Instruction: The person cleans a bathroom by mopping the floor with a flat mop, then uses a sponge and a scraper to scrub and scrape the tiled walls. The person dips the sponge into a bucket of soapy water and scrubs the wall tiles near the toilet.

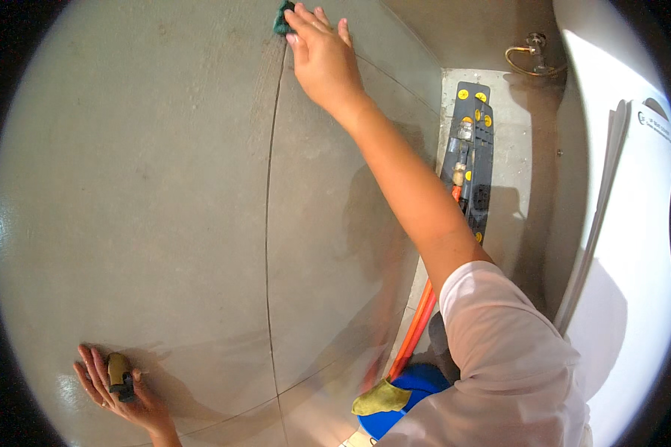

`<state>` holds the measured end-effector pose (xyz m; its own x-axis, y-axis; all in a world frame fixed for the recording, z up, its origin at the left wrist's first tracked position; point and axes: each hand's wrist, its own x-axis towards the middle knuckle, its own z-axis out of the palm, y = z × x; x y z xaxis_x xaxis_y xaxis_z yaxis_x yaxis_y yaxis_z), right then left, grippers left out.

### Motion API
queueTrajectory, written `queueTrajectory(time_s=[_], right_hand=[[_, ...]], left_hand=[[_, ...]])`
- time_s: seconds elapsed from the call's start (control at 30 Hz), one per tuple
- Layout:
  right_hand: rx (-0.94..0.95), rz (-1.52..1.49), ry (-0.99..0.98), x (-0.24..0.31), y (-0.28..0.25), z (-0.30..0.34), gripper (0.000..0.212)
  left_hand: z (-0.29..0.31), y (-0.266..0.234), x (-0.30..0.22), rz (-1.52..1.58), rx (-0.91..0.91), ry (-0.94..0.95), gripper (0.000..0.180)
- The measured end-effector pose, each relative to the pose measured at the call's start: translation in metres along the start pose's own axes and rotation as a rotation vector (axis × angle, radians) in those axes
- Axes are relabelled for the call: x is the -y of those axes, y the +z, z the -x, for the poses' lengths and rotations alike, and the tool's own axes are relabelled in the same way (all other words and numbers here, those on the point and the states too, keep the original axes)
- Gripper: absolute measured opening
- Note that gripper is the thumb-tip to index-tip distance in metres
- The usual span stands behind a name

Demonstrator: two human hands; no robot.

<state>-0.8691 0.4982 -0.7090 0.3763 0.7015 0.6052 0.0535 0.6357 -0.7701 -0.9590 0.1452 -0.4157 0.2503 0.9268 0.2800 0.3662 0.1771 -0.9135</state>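
Note:
My right arm stretches up across the grey tiled surface (201, 194). At the top, the fingers of my right hand (324, 63) press a dark green scouring pad (282, 20) against the tiles, at the upper end of a dark joint line. Low on the left, my left hand (127, 402) rests against the same surface with its fingers stretched out. Between its thumb and fingers sits a small tan and black fitting (119, 375); whether it is fixed to the tiles I cannot tell.
Right of the tiles, flat grey mop heads (470, 127) with yellow dots stand on a pale ledge, their orange handles (417, 328) running down. A yellow-green cloth (380, 398) hangs over a blue bucket (410, 387). A metal valve (534, 56) and a white panel (641, 261) are further right.

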Motion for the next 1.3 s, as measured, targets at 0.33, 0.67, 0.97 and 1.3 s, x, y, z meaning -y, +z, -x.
queueTrajectory(time_s=[0.33, 0.67, 0.97, 1.3], right_hand=[[0.124, -0.360, 0.063, 0.017, -0.014, 0.095, 0.041], [0.133, 0.275, 0.960, -0.250, -0.075, 0.257, 0.037], [0.292, 0.343, 1.044, -0.208, -0.085, 0.229, 0.035], [-0.041, -0.246, 0.072, 0.037, 0.012, 0.022, 0.032]], left_hand=[[0.002, 0.000, -0.006, 0.039, -0.029, -0.008, 0.052], [-0.013, 0.000, -0.015, 0.100, -0.158, 0.036, 0.050], [0.003, -0.007, 0.002, -0.113, 0.065, 0.045, 0.054], [0.007, 0.002, -0.004, -0.059, -0.053, -0.046, 0.058]])
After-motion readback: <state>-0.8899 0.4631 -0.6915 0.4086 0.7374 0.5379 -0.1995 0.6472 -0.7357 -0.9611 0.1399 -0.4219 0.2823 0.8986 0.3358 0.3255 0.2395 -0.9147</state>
